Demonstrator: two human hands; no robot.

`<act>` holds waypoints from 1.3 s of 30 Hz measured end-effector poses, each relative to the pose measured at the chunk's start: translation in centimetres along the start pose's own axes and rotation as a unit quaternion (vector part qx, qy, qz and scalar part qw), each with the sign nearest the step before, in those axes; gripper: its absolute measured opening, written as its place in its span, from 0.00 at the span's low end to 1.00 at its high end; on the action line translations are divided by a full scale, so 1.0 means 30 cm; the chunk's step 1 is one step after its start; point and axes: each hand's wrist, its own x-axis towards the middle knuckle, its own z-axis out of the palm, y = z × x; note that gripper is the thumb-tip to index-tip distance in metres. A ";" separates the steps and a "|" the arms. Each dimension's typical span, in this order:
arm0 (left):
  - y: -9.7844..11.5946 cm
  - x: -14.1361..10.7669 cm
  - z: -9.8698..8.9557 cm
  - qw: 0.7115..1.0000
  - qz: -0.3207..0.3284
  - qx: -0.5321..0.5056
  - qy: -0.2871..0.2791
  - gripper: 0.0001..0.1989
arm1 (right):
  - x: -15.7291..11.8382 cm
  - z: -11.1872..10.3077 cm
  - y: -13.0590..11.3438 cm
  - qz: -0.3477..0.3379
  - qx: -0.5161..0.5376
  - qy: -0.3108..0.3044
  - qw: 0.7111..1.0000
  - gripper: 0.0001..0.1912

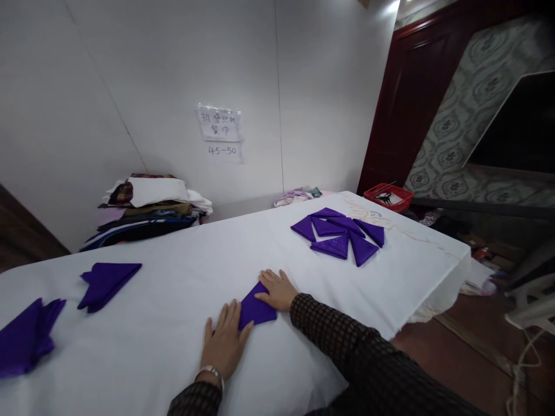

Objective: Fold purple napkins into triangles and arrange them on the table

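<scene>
A folded purple napkin point(255, 309) lies flat on the white tablecloth in front of me. My left hand point(225, 341) rests on its left end with the fingers stretched out, covering that part. On the upper right corner lies my right hand point(278, 289), fingers spread, its thumb reaching over the cloth. Farther right, several purple napkins point(330, 246) folded into triangles are grouped on the table. To the left sit two more folded napkins, one nearer the middle point(108, 283) and one at the left edge point(21, 341), both with loose pointed corners.
A stack of folded clothes point(151, 202) stands behind the table's left side, against the wall. At the far right corner is a red basket point(401, 199) with scissors in it. A paper sign point(220, 124) hangs on the wall. The white-covered table point(182, 277) ends at the right.
</scene>
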 end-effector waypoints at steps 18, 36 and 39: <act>-0.036 -0.082 -0.058 0.997 -0.077 0.026 0.013 0.34 | 0.003 -0.002 0.001 0.000 -0.025 -0.016 1.000 0.34; -0.047 -0.020 0.021 0.999 0.006 -0.034 0.017 0.32 | 0.004 0.000 0.004 0.000 -0.020 -0.012 1.000 0.34; -0.077 -0.058 0.021 1.000 -0.015 -0.022 0.009 0.33 | 0.002 0.000 0.004 -0.002 -0.016 -0.006 1.000 0.33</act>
